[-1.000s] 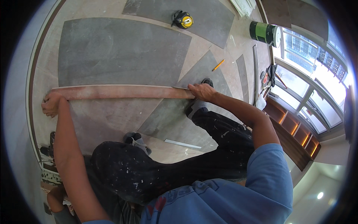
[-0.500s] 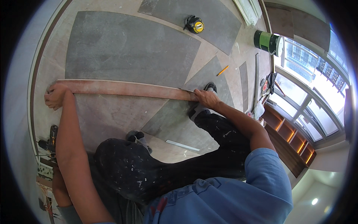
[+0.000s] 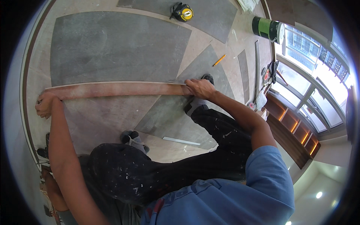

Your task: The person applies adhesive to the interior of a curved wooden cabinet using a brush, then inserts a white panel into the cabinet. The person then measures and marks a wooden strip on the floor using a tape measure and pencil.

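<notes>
Holding: a long reddish wooden strip (image 3: pixel 116 90) was pinned flat on the floor (image 3: pixel 210 41), one hand at each end.
Left hand: the left hand (image 3: pixel 45 105) sat at the strip's left end, fingers curled over that end and pressing it down; the grip looked closed on the wood.
Right hand: the right hand (image 3: pixel 200 88) lay on the strip's right end, fingers spread flat on top, pressing rather than wrapping.
Strip position: it ran along the lower edge of a large grey floor panel (image 3: pixel 120 47), touching or just beside that edge; I could not tell whether any gap remained.
Below the strip: a smaller grey panel piece (image 3: pixel 168 116) lay angled, and a thin pale offcut (image 3: pixel 181 141) rested beyond it, near the person's dark, paint-flecked trousers.
Above the strip: a yellow tape measure (image 3: pixel 182 11) sat well apart, on another grey panel at the top.
Right of the strip: a pencil (image 3: pixel 219 60) lay on the floor, untouched; further off stood a green can (image 3: pixel 268 29) by the window.
Progress, as judged: the strip seemed lined up against the panel edge and held steady. No marking or cutting tool was in either hand, and no fresh mark could be made out along the strip, so any marking or fixing looked not yet done.
</notes>
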`<state>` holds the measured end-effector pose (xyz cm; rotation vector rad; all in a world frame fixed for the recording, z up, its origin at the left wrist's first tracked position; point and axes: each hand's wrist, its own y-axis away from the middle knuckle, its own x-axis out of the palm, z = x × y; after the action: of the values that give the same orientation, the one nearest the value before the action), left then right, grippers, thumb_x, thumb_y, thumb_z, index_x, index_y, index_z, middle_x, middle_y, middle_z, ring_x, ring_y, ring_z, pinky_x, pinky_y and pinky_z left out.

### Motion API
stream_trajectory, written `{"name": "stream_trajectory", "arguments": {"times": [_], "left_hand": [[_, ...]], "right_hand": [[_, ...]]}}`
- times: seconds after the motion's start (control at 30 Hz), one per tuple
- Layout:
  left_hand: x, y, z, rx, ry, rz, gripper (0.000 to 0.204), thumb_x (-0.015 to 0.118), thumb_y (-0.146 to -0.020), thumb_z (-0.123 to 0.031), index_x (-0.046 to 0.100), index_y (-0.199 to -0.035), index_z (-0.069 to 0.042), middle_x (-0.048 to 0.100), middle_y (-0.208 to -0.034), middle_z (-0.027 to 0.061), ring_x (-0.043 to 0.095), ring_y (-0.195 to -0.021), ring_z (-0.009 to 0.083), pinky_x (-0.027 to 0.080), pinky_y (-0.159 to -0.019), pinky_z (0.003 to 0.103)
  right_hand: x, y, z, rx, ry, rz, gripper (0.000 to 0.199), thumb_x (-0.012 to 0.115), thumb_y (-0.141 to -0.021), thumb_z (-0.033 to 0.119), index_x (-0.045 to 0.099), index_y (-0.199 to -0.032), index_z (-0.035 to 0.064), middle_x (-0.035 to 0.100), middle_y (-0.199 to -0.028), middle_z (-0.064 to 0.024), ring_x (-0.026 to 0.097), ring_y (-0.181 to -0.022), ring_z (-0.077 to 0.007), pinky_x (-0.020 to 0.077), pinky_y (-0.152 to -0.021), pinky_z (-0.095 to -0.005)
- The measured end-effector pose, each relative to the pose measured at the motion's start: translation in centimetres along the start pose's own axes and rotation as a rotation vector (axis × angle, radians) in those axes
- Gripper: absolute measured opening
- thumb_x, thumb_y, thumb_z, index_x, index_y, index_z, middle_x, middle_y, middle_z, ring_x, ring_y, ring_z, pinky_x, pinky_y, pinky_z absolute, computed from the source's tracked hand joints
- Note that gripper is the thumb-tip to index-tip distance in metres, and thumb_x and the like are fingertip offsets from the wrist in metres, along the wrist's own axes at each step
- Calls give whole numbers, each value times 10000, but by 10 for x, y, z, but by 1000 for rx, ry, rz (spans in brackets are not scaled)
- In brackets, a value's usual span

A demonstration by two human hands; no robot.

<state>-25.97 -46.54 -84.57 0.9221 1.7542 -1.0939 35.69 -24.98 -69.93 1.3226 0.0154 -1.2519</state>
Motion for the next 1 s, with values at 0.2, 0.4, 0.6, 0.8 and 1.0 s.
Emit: {"name": "stream_trajectory", "arguments": {"times": [0.2,0.4,0.6,0.8,1.0], "left_hand": [[15,-10,8,-10,-48,-6,318,555,-924,-303,717,-1094,-89,614,-1224,163,549,-1183,353,394,-1029,524],[22,-8,10,3,-29,-24,318,577,-918,-300,715,-1102,-82,609,-1223,156,545,-1181,349,385,-1031,525],[4,0,4,-16,5,-21,300,586,-918,-301,709,-1087,-84,604,-1218,152,544,-1173,348,375,-1036,531],[-1,1,-1,-5,11,14,301,590,-915,-296,700,-1097,-83,602,-1218,157,535,-1187,344,379,-1030,526],[-4,1,2,-12,18,9,312,586,-918,-304,701,-1108,-85,603,-1220,158,524,-1203,344,377,-1036,523]], "right_hand": [[11,2,-23,-34,42,59,196,580,-981,217,504,-1114,95,674,-864,-144,709,-764,-374,568,-620,-472],[11,7,-20,31,44,64,186,574,-977,200,513,-1123,102,679,-851,-160,713,-758,-377,567,-617,-480],[5,10,-6,49,80,78,181,572,-980,200,515,-1105,82,693,-855,-165,714,-753,-383,564,-614,-501],[-30,14,-5,199,95,232,194,542,-1022,232,489,-1067,51,672,-761,-197,691,-739,-410,548,-638,-528],[-57,56,-24,141,42,54,183,556,-1008,209,519,-1131,79,690,-868,-171,690,-767,-417,545,-675,-539]]}}
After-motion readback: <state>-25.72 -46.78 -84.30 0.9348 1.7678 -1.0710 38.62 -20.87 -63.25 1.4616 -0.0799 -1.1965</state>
